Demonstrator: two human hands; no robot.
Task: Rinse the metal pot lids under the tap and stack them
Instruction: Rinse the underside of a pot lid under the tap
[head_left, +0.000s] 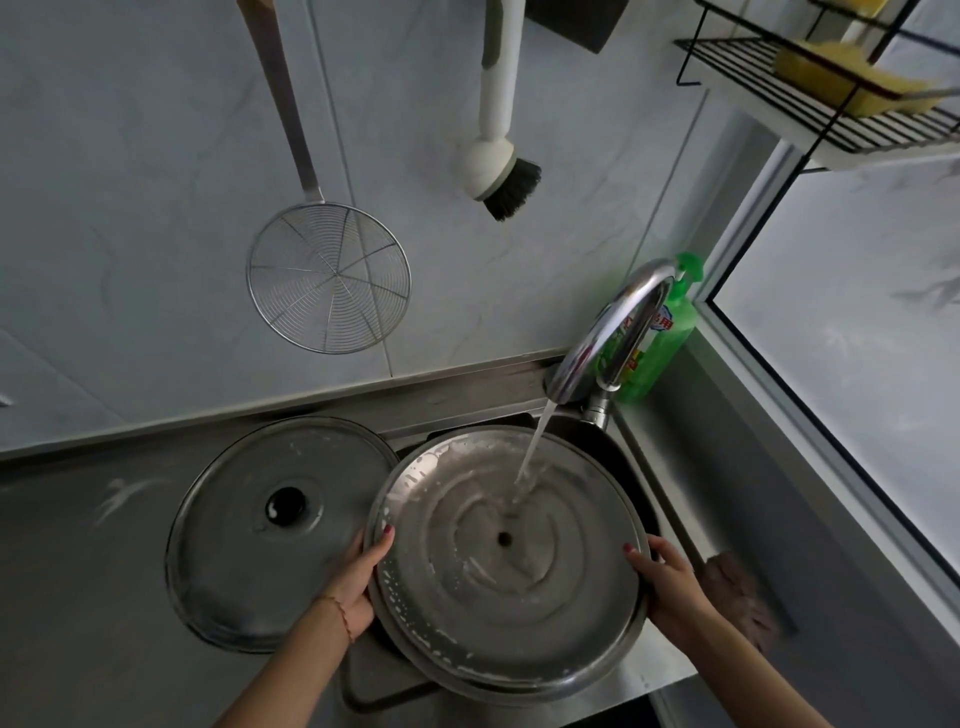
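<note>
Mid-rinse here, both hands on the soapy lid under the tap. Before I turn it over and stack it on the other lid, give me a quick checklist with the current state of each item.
1. Grip: left hand and right hand each hold opposite rims of the held lid: ok.
2. Water stream lands on the lid's inner face: ok.
3. Suds rinsed off: white foam streaks across the face and rim: not ok.
4. Outer side rinsed: it faces down, hidden: cannot tell.
5. Stacking spot: second lid lies knob up on the counter to the left, nothing on it: ok.
6. Second lid clean: pale specks show on it: not ok.
</note>
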